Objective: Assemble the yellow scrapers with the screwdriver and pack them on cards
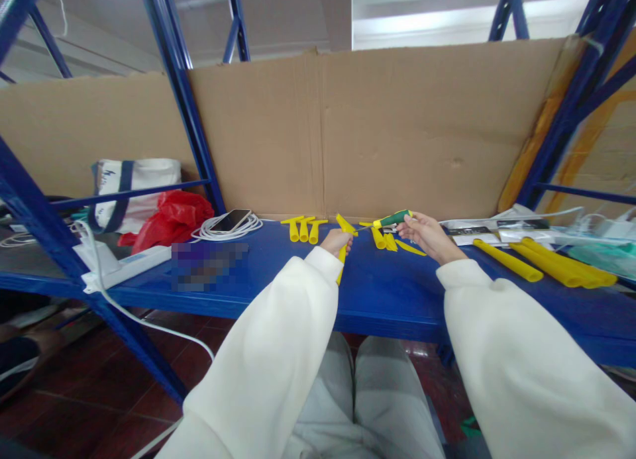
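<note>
My left hand (338, 240) is wrapped around a yellow T-shaped piece (344, 223), whose crosspiece points up and whose stem shows below the fingers. In my right hand (428, 235) is a screwdriver (396, 218) with a green and yellow handle, held by its rear end between the fingers. Its thin shaft points left and its tip meets, or nearly meets, the top of the yellow piece; contact is hard to make out. Beyond my left hand stand several yellow T-shaped pieces (303, 230). Other yellow parts (380, 238) lie between my hands, under the screwdriver.
Larger yellow tubes (507, 260) lie on the blue shelf (392, 293) at right, near a green bag (603, 255). Left are a phone (232, 220) on a coiled white cable, a red bag (171, 217) and a white power strip (132, 263). Cardboard (397, 128) closes the back; blue posts (183, 101) flank it.
</note>
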A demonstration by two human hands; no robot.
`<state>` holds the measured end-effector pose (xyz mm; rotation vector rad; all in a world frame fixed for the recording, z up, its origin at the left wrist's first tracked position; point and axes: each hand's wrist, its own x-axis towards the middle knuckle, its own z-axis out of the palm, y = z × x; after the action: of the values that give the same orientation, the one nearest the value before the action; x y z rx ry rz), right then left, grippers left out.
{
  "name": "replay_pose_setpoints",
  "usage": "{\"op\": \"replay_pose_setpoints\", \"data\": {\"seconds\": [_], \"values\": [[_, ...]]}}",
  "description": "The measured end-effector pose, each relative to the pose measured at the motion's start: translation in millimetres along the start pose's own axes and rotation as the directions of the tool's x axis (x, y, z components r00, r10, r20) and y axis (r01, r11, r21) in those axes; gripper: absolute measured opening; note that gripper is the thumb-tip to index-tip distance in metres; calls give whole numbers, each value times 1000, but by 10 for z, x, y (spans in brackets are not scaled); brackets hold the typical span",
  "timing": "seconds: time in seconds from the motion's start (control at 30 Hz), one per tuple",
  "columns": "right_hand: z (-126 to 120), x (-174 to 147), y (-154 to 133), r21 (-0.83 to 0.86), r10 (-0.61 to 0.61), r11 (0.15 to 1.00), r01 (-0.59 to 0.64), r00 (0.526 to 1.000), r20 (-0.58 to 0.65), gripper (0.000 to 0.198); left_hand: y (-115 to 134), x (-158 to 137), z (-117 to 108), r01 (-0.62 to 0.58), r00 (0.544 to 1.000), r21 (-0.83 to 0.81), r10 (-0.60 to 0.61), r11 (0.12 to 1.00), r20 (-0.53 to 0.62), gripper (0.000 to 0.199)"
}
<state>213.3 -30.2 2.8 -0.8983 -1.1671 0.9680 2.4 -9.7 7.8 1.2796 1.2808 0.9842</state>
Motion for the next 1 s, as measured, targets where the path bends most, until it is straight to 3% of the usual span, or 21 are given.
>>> {"op": "replay_pose_setpoints", "data": {"seconds": [0.2, 0.4, 0.63, 0.77, 1.0], "values": [[-21, -5, 15, -107, 20, 994, -29, 996, -85, 44, -24, 38, 3, -17, 1000, -12, 17, 1000, 21, 27], [32, -61, -36, -239, 87, 963, -125, 983, -162, 38, -35, 48, 3, -21, 1000, -3, 21, 1000, 6, 24], [58, -66, -24, -351, -9, 933, -82, 968, -251, 43, -33, 44, 11, -35, 999, 13, 34, 999, 23, 29], [49, -58, 2, -338, -52, 940, -44, 962, -268, 43, -37, 41, 15, -41, 999, 26, 41, 999, 24, 30], [84, -93, -22, -235, 43, 965, -115, 956, -290, 40, -44, 43, 18, -49, 999, 47, 49, 998, 5, 32]]}}
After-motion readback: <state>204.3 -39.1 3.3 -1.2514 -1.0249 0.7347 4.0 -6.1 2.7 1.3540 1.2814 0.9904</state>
